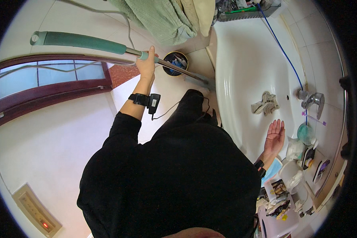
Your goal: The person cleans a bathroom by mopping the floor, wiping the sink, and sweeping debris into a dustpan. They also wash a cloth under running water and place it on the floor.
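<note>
My left hand (147,65) is closed around the metal pole (178,69) of a long-handled mop or similar floor tool, just beyond its green grip (84,42). The pole slants down towards the floor beside the white washbasin (236,89); its lower end is blurred and partly hidden by the basin. Over the basin's near right side, my right hand (275,138) is held palm up with fingers extended and nothing in it. A wet-looking, crumpled grey-white cloth (266,104) lies in the basin, beyond my right fingertips.
A metal faucet (313,101) stands on the basin's right rim, with a blue hose running past it. Cups, a blue face mask (272,171) and containers crowd the lower right. A round bin (175,63) stands on the floor below a hanging green towel (160,20). A dark-framed door is left.
</note>
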